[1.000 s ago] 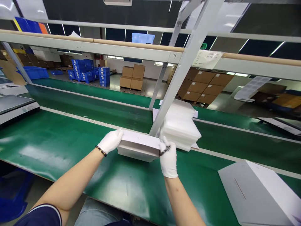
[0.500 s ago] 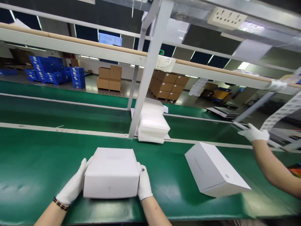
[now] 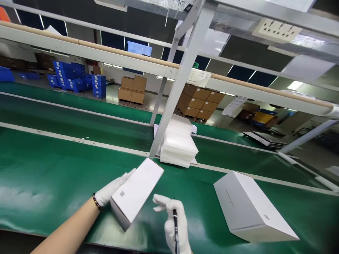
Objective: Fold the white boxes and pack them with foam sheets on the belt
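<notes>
In the head view a closed white carton [image 3: 137, 190] is turned on its side on the green work surface, with a narrow face bearing a small grey mark upward. My left hand [image 3: 112, 188], in a white glove with a beaded bracelet at the wrist, holds the carton along its left side; the fingertips are partly hidden behind it. Just right of the carton, my gloved right hand [image 3: 176, 222] grips a dark pen [image 3: 175, 224] against the palm, with thumb and forefinger stretched toward the carton. A second white carton [image 3: 251, 208] stands farther right, touched by neither hand.
A stack of white foam sheets [image 3: 178, 144] sits beyond my hands, beside a slanting metal post [image 3: 182, 74]. A power strip [image 3: 277, 30] hangs on the upper frame. Brown cartons [image 3: 200, 100] and blue crates [image 3: 70, 77] stand on the floor behind the bench.
The carton has gone from lying flat between both hands to standing on its side in my left hand. My right hand has let go and now holds a pen. Another person's gloved hand has left view.
</notes>
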`<state>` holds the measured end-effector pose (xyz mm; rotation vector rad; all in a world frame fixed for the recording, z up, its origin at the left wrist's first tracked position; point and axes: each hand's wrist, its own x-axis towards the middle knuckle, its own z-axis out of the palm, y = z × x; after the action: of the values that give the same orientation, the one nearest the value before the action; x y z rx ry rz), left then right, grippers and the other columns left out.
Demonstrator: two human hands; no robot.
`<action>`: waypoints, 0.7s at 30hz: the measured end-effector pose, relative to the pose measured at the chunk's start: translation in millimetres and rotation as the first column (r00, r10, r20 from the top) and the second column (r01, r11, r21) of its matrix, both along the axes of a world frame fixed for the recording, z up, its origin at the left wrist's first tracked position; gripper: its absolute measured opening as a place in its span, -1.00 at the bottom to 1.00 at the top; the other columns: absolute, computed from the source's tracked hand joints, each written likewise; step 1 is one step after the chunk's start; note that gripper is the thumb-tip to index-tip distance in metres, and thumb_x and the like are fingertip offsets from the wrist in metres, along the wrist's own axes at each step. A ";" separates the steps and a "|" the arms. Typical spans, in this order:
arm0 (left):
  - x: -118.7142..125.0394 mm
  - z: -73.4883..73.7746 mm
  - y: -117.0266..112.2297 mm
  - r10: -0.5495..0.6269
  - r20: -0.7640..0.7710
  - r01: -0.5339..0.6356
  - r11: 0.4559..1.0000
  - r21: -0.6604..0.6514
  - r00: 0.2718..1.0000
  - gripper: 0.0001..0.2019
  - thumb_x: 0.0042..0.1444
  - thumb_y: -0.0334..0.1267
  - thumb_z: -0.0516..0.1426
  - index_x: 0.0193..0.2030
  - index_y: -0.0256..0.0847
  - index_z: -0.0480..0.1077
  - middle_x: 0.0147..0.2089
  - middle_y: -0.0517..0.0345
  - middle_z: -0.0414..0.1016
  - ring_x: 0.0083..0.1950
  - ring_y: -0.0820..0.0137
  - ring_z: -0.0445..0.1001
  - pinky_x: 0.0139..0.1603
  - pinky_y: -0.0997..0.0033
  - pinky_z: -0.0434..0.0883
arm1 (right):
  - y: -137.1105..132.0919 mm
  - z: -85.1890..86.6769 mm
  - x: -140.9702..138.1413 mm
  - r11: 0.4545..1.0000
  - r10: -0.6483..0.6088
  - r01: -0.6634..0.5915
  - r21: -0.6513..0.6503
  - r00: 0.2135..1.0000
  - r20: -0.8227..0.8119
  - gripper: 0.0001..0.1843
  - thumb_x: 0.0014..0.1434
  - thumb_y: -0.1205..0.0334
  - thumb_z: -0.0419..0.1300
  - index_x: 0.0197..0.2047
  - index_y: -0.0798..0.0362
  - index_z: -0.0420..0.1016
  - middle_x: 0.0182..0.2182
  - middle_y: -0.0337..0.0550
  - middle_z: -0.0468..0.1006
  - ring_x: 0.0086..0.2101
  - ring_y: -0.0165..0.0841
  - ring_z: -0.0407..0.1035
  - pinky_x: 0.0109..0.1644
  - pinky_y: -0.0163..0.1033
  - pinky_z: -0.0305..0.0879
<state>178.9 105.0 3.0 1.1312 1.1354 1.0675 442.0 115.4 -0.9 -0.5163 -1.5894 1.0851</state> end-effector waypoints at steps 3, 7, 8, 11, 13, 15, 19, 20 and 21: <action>-5.5 -8.8 -13.5 -0.174 0.148 0.177 0.984 -0.006 0.973 0.00 0.10 0.51 -0.19 0.41 -0.27 0.15 0.41 -0.08 0.19 0.40 0.04 0.20 0.41 0.04 0.17 | 29.7 33.9 12.6 0.994 -0.105 0.104 0.022 0.990 0.096 -0.53 0.34 -0.21 0.01 0.00 -0.01 0.42 -0.28 -0.08 0.57 -0.35 -0.30 0.48 -0.32 -0.20 0.47; -17.9 -8.0 -28.0 -0.187 -0.049 0.192 0.969 0.158 0.981 -0.12 0.08 0.44 0.01 0.38 -0.12 0.22 0.43 0.08 0.15 0.46 0.02 0.07 0.46 0.00 -0.01 | 86.4 63.7 5.3 0.975 -0.105 0.157 -0.160 0.950 0.295 -0.43 0.22 -0.33 0.06 -0.36 0.05 0.46 -0.62 -0.25 0.37 -0.63 -0.42 0.24 -0.61 -0.34 0.19; -18.7 -6.8 -29.3 -0.180 -0.087 0.193 0.965 0.177 0.980 -0.16 0.10 0.41 0.03 0.38 -0.10 0.22 0.43 0.10 0.15 0.46 0.02 0.06 0.47 -0.01 -0.04 | 97.8 66.0 -0.4 0.962 -0.084 0.167 -0.215 0.934 0.348 -0.41 0.16 -0.37 0.08 -0.44 0.04 0.40 -0.68 -0.29 0.31 -0.68 -0.44 0.16 -0.65 -0.33 0.10; -14.8 -6.0 -29.8 -0.177 -0.067 0.187 0.963 0.196 0.982 -0.21 0.16 0.35 0.02 0.39 -0.11 0.21 0.42 0.07 0.20 0.44 0.00 0.11 0.46 -0.03 -0.03 | 118.8 64.4 -18.8 0.949 -0.088 0.219 -0.228 0.876 0.474 -0.44 0.07 -0.38 0.08 -0.56 -0.04 0.22 -0.74 -0.34 0.20 -0.69 -0.42 0.10 -0.62 -0.29 0.10; -10.4 -9.1 -28.7 -0.190 0.011 0.183 0.960 0.214 0.982 -0.23 0.18 0.32 0.02 0.40 -0.11 0.19 0.41 0.06 0.22 0.43 0.00 0.15 0.45 -0.04 0.00 | 122.8 61.3 -26.8 0.959 -0.128 0.239 -0.154 0.846 0.517 -0.46 0.03 -0.35 0.09 -0.60 -0.06 0.16 -0.72 -0.32 0.21 -0.62 -0.38 0.17 -0.51 -0.26 0.19; -7.3 -13.9 -27.4 -0.202 0.074 0.181 0.957 0.226 0.977 -0.25 0.18 0.31 0.03 0.40 -0.07 0.19 0.40 0.06 0.24 0.43 0.01 0.15 0.44 -0.05 0.01 | 122.2 59.2 -29.7 0.962 -0.157 0.252 -0.103 0.823 0.546 -0.47 0.01 -0.33 0.08 -0.62 -0.06 0.14 -0.69 -0.30 0.22 -0.57 -0.35 0.19 -0.44 -0.24 0.22; -6.6 -21.7 -24.5 -0.223 0.109 0.193 0.953 0.234 0.969 -0.18 0.15 0.34 0.04 0.41 -0.15 0.17 0.41 -0.03 0.22 0.43 -0.07 0.12 0.44 -0.11 -0.01 | 118.3 57.7 -28.7 0.958 -0.187 0.279 -0.061 0.776 0.603 -0.47 0.03 -0.33 0.02 -0.62 -0.08 0.07 -0.66 -0.28 0.18 -0.53 -0.34 0.14 -0.42 -0.23 0.21; -7.1 -22.9 -23.8 -0.224 0.111 0.194 0.952 0.236 0.968 -0.17 0.14 0.34 0.04 0.41 -0.18 0.17 0.41 -0.06 0.21 0.43 -0.09 0.12 0.44 -0.13 -0.02 | 118.0 57.5 -28.4 0.958 -0.189 0.281 -0.056 0.768 0.612 -0.47 0.03 -0.33 0.01 -0.62 -0.08 0.06 -0.66 -0.28 0.18 -0.53 -0.34 0.14 -0.42 -0.23 0.21; -7.7 -24.0 -23.2 -0.225 0.107 0.194 0.951 0.239 0.969 -0.16 0.14 0.34 0.04 0.41 -0.19 0.17 0.41 -0.07 0.21 0.42 -0.11 0.12 0.43 -0.15 -0.03 | 117.9 57.3 -28.2 0.959 -0.189 0.279 -0.049 0.760 0.622 -0.47 0.04 -0.33 0.00 -0.62 -0.08 0.05 -0.66 -0.28 0.18 -0.53 -0.34 0.14 -0.42 -0.23 0.21</action>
<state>171.2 81.8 -21.0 1.3077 0.7819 1.1069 413.8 233.3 56.3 -1.2338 -1.9401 0.8768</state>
